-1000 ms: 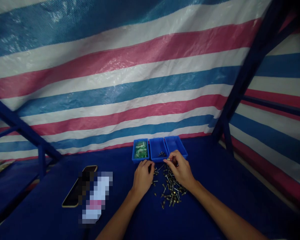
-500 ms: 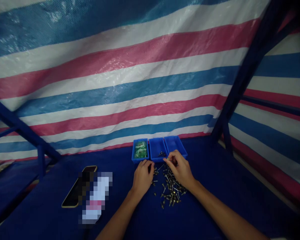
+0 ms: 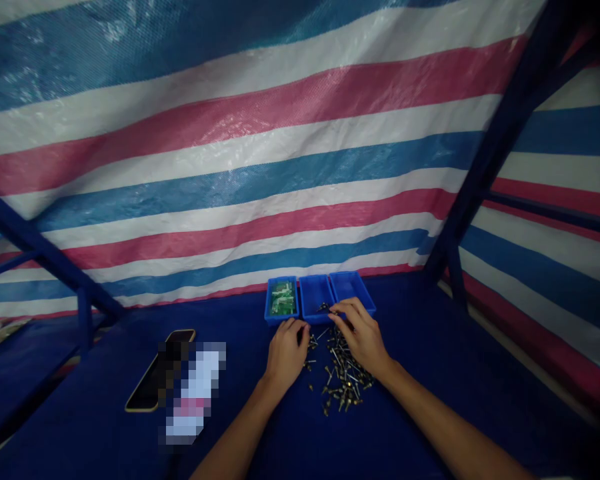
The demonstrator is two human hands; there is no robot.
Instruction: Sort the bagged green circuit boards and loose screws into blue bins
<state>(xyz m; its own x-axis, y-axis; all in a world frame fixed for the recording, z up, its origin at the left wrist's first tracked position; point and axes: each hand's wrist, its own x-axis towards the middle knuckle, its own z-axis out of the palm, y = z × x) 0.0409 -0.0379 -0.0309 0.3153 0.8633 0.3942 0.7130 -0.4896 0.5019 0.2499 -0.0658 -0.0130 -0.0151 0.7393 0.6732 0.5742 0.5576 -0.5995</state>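
Loose small metal pieces with thin shanks and brassy heads point(image 3: 347, 373) lie in a pile on the blue table. My right hand point(image 3: 364, 339) reaches over the pile to the front rim of the middle blue bin point(image 3: 316, 285). Its thumb and forefinger are slightly apart, and no piece shows between them. A few dark metal pieces point(image 3: 323, 307) sit in that bin, close to the fingertips. My left hand point(image 3: 286, 352) rests at the pile's left side, fingers curled and thumb near the forefinger; whatever they pinch is hidden.
The left blue bin point(image 3: 267, 308) contains green-and-clear small packets point(image 3: 283, 297). A right blue bin point(image 3: 351, 287) adjoins the middle one. Farther left lie a phone point(image 3: 147, 383) and a blurred-out pale item point(image 3: 197, 393). Striped sheeting point(image 3: 260, 200) and a dark frame post point(image 3: 473, 177) bound the table.
My right fingertips have moved slightly forward to the middle bin, and the small piece that showed between them is no longer visible there. My left hand has stayed put.
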